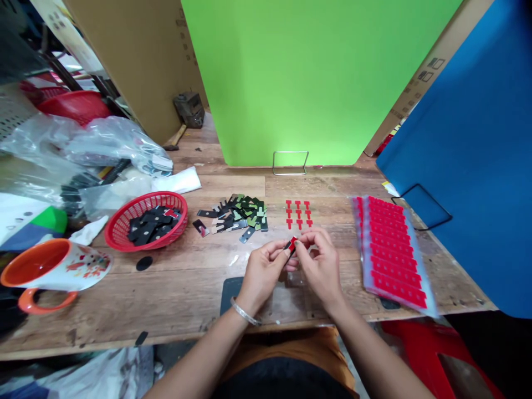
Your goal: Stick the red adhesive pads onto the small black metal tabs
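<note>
Pinching: the left hand (266,271) is gripping a small black piece (289,247) between thumb and fingers, right above the front of the table (191,299).
Right hand (322,266): it's grasping the same piece from the other side, thumb lying by a red patch (292,243).
Red patch: it seems to be sitting on the black face, but fingers are covering much of it, so whether it's stuck down I can't tell.
Red T-shaped pieces (298,214): nine of them are lying in three neat rows, just beyond the hands.
Heap: dark metal pieces (241,213) are sprawling left of those rows.
Red basket (117,217): it's holding more black parts (152,227), farther left, with the orange-and-white mug (85,266) standing nearby.
Red-covered sheets (393,246): they're lying stacked well off to the right.
Green board (291,72): it's standing tall at the back.
</note>
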`<move>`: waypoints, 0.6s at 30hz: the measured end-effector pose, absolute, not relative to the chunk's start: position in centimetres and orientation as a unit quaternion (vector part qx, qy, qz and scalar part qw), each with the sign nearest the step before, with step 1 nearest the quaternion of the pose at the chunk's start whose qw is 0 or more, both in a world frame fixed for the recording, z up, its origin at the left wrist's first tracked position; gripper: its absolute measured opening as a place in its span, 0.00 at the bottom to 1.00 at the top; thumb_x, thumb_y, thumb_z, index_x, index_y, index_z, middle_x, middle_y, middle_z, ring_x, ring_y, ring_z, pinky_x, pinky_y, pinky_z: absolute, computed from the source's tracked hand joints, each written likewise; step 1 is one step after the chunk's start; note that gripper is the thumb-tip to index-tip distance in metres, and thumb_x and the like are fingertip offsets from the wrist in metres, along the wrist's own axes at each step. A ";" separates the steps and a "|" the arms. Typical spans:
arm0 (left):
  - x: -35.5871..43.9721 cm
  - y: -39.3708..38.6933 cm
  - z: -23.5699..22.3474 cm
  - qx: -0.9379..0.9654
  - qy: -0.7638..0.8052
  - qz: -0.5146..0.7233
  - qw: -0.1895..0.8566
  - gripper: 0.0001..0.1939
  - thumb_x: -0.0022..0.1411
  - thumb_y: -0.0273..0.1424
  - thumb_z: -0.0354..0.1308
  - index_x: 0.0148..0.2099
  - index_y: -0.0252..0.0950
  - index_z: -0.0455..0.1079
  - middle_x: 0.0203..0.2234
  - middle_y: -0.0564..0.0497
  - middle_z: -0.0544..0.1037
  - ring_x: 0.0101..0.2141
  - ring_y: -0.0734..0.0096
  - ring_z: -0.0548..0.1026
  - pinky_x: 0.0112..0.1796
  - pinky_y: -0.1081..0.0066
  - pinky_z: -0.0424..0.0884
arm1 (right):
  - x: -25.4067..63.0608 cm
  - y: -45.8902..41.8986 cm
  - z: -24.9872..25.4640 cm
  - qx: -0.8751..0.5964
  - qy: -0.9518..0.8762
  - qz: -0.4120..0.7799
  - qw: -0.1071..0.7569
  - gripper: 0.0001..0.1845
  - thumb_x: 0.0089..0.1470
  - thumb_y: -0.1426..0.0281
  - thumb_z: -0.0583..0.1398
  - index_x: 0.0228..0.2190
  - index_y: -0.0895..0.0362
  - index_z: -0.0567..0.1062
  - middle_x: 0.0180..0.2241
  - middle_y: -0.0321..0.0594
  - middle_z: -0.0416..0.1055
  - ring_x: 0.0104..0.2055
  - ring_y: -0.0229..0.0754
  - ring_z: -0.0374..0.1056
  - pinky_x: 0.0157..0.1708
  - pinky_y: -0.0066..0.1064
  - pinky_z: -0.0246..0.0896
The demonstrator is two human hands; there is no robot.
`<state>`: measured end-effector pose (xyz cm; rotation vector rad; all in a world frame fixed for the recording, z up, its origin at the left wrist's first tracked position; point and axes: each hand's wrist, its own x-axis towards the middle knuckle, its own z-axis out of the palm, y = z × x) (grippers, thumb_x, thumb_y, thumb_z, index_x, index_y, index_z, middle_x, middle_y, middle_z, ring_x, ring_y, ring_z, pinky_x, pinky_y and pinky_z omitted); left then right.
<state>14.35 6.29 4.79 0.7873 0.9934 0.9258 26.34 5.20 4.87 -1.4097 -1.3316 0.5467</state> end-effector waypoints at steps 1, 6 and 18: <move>14.4 6.3 4.8 0.355 0.447 0.415 0.708 0.18 0.49 0.34 0.64 0.41 0.30 0.71 0.27 0.47 0.79 0.24 0.71 0.76 0.30 0.72 0.72 | 26.3 5.2 4.9 -0.592 -0.558 0.230 0.534 0.03 0.51 0.73 0.56 0.27 0.56 0.69 0.33 0.38 0.64 0.30 0.36 0.61 0.23 0.26 0.57; 14.4 6.2 4.8 0.359 0.453 0.408 0.707 0.19 0.49 0.35 0.64 0.42 0.30 0.72 0.26 0.47 0.79 0.22 0.72 0.75 0.29 0.72 0.72 | 26.5 5.2 4.8 -0.592 -0.558 0.226 0.536 0.03 0.50 0.73 0.56 0.26 0.56 0.69 0.30 0.38 0.64 0.30 0.37 0.61 0.23 0.26 0.57; 14.4 6.0 5.0 0.375 0.452 0.415 0.695 0.16 0.51 0.33 0.62 0.42 0.29 0.71 0.28 0.47 0.79 0.25 0.73 0.75 0.30 0.73 0.72 | 26.9 4.9 4.1 -0.615 -0.554 0.224 0.514 0.11 0.49 0.70 0.59 0.38 0.54 0.68 0.33 0.38 0.64 0.30 0.38 0.62 0.28 0.29 0.60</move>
